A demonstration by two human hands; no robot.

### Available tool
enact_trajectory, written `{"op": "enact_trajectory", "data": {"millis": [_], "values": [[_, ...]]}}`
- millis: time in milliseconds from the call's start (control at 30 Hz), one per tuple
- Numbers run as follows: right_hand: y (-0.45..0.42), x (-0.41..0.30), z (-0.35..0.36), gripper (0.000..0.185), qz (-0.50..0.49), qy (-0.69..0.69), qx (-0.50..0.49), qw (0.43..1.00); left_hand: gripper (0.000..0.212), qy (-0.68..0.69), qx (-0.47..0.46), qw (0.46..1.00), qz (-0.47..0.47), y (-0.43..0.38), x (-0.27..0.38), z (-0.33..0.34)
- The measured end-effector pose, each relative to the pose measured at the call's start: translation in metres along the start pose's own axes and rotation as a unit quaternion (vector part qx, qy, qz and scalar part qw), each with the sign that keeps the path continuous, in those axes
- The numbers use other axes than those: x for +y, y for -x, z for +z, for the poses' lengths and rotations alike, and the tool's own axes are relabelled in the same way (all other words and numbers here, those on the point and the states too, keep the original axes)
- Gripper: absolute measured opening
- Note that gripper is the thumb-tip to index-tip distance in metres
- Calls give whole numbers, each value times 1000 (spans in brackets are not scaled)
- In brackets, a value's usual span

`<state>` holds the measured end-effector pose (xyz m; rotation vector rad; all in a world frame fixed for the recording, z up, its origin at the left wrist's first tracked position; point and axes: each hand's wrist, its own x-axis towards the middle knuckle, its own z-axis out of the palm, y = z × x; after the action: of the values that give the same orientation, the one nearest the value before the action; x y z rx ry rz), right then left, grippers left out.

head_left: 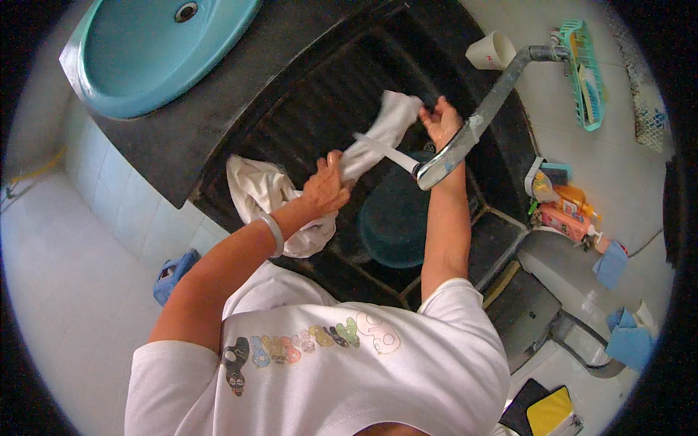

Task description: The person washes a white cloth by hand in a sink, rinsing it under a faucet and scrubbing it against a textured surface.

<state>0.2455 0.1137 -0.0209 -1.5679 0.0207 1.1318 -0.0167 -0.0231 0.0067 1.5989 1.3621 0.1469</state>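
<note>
My left hand grips the lower end of a wet white cloth, stretched over a dark ribbed washboard slab. Beside the cloth's upper end is my right hand, fingers apart; whether they touch it is blurred. Water runs from a metal swivel faucet onto the cloth's middle. A second off-white cloth lies bunched beside and partly behind my left wrist, which wears a pale bangle. Below the faucet, a dark teal basin stands in the sink.
At upper left is a blue oval washbasin in a black counter. A white cup stands near the wall. A green plastic rack hangs there. Bottles line the right corner. A blue plastic container is at left.
</note>
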Motion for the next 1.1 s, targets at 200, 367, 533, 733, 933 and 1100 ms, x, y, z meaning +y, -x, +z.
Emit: {"op": "enact_trajectory", "data": {"millis": [200, 367, 533, 733, 933, 1100], "values": [[11, 90, 43, 39, -480, 608, -141, 617, 62, -221, 94, 966, 95, 3, 1, -2], [28, 95, 68, 36, -505, 473, -187, 697, 66, -194, 5, 980, 40, 0, -3, 1], [15, 88, 7, 21, -570, 505, -123, 636, 70, -256, -30, 966, 35, 1, 9, 11], [138, 190, -45, 33, -480, 304, -162, 807, 76, -276, 55, 953, 113, -19, -19, 6], [20, 89, 27, 26, -532, 598, 100, 591, 79, -314, 34, 937, 149, -25, -10, 6], [113, 142, -20, 22, -443, 472, -94, 757, 81, -261, 22, 947, 185, -23, -31, -17]]}}
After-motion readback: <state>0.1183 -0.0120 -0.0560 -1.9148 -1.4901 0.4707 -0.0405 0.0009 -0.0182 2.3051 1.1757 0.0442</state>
